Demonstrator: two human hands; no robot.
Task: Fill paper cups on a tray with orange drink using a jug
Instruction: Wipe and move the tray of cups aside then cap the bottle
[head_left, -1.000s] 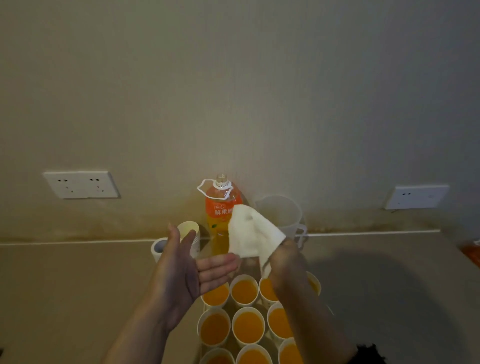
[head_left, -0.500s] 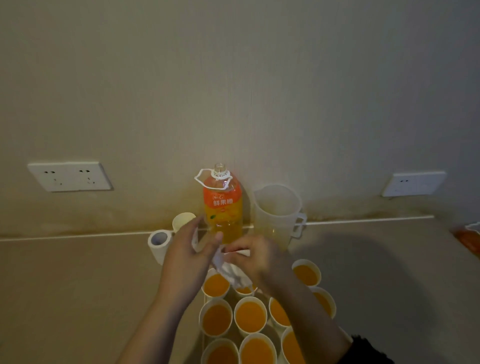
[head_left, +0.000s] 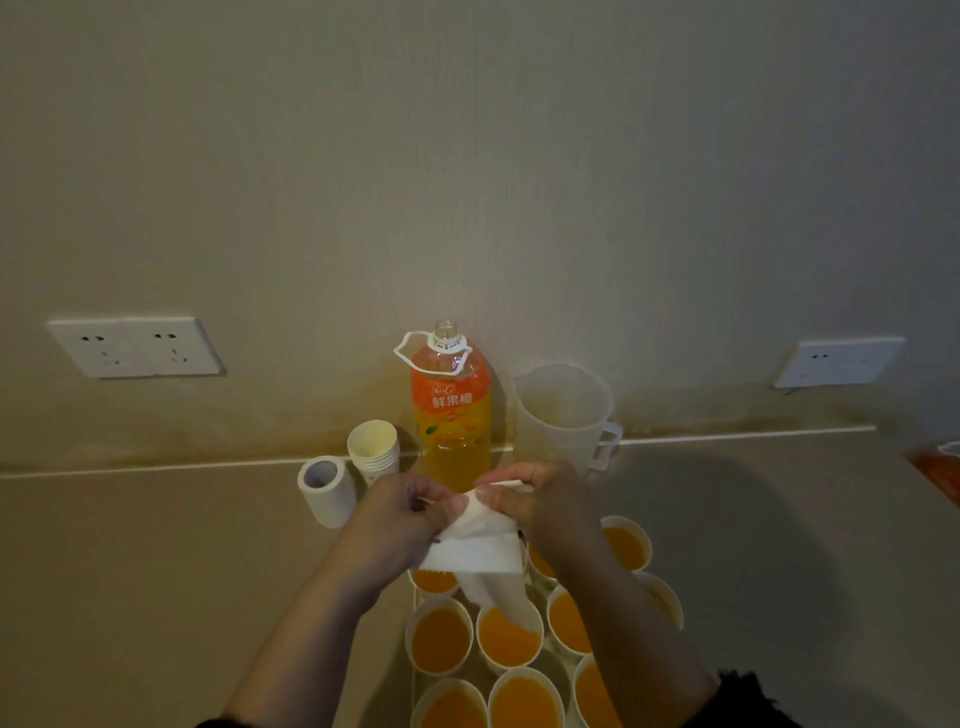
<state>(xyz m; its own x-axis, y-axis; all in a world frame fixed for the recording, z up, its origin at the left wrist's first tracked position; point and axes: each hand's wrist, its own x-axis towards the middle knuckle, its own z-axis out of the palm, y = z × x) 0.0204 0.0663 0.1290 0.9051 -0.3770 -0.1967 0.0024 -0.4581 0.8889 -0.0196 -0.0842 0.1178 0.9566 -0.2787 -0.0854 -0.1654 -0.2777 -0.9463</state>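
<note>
Several paper cups (head_left: 442, 639) full of orange drink stand on a tray (head_left: 415, 675) at the bottom centre. Above them my left hand (head_left: 400, 519) and my right hand (head_left: 540, 504) both pinch a white paper tissue (head_left: 475, 551), which hangs down over the rear cups. Behind my hands, against the wall, stand an uncapped bottle of orange drink (head_left: 451, 410) and a translucent plastic jug (head_left: 563, 415) that looks empty.
A stack of unused paper cups (head_left: 373, 449) and a paper roll (head_left: 327, 488) sit left of the bottle. Wall sockets (head_left: 132, 347) (head_left: 836, 361) flank the scene. An orange object (head_left: 940, 465) lies at the counter's far right edge.
One second ago my right hand held the tissue up alone while my left was open. Both hands then came together over the cups and now pinch the tissue between them.
</note>
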